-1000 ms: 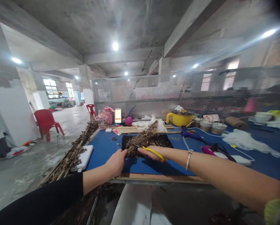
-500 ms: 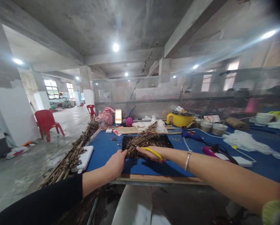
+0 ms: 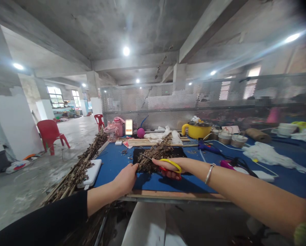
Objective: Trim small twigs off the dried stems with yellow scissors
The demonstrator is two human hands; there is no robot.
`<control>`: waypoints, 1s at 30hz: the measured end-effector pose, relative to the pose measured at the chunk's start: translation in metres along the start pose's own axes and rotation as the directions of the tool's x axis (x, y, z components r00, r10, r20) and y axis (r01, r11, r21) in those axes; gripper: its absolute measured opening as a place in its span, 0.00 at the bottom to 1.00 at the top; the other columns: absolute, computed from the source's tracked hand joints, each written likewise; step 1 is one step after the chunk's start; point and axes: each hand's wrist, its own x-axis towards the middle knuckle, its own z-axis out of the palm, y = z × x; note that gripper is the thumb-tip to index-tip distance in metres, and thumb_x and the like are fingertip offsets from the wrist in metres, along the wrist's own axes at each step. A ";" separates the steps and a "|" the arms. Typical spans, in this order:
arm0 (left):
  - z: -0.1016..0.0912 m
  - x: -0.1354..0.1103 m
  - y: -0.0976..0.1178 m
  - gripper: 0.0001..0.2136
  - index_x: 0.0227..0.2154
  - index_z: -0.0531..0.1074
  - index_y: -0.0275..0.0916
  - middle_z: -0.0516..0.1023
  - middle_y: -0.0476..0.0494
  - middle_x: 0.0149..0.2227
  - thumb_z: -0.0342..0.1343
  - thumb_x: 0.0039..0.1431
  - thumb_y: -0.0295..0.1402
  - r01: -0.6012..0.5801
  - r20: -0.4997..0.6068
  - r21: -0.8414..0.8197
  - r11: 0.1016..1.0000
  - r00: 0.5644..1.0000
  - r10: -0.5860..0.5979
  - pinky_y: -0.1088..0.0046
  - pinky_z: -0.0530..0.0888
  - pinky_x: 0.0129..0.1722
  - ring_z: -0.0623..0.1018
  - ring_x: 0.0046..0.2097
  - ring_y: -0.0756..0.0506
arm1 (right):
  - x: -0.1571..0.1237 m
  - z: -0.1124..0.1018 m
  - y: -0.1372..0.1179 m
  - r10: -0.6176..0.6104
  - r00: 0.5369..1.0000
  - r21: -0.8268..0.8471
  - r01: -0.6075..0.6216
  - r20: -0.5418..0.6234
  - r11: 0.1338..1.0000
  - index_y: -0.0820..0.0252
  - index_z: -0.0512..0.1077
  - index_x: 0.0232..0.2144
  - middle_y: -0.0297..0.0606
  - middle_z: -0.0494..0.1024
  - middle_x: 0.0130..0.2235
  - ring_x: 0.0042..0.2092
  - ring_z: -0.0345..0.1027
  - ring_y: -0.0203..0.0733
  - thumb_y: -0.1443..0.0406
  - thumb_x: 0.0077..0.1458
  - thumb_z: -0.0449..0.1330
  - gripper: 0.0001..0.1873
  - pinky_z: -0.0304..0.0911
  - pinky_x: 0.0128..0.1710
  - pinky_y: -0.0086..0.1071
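My right hand (image 3: pixel 169 168) is wrapped round scissors (image 3: pixel 173 164) with yellow and red handle loops. The dark blades point left, over a bunch of dried brown plant stems (image 3: pixel 156 153) lying on a black mat (image 3: pixel 179 155). My left hand (image 3: pixel 127 177) is closed in a pinch at the near left end of the bunch. Its fingertips meet the stems there, though the exact grip is partly hidden.
More dried stems (image 3: pixel 78 171) lie along the left side beside a white scale-like box (image 3: pixel 94 172). A yellow pot (image 3: pixel 199 130), a blue glue gun (image 3: pixel 209 147), white gloves (image 3: pixel 270 157) and a twine roll (image 3: pixel 257 135) stand across the blue table (image 3: pixel 112 153).
My right hand has shifted slightly to the right with the scissors, and the red handle loop now shows below the yellow one. My left hand stays at the stems.
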 end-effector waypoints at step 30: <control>-0.025 0.010 -0.018 0.10 0.28 0.65 0.36 0.67 0.51 0.19 0.51 0.46 0.38 0.276 0.295 -0.634 0.722 0.950 -0.105 0.80 0.59 0.17 0.63 0.19 0.54 | 0.007 -0.006 -0.018 0.087 0.945 0.244 -0.169 0.315 0.955 0.59 0.56 0.19 0.29 0.57 0.16 0.14 0.51 0.31 0.31 0.31 0.26 0.42 0.50 0.10 0.26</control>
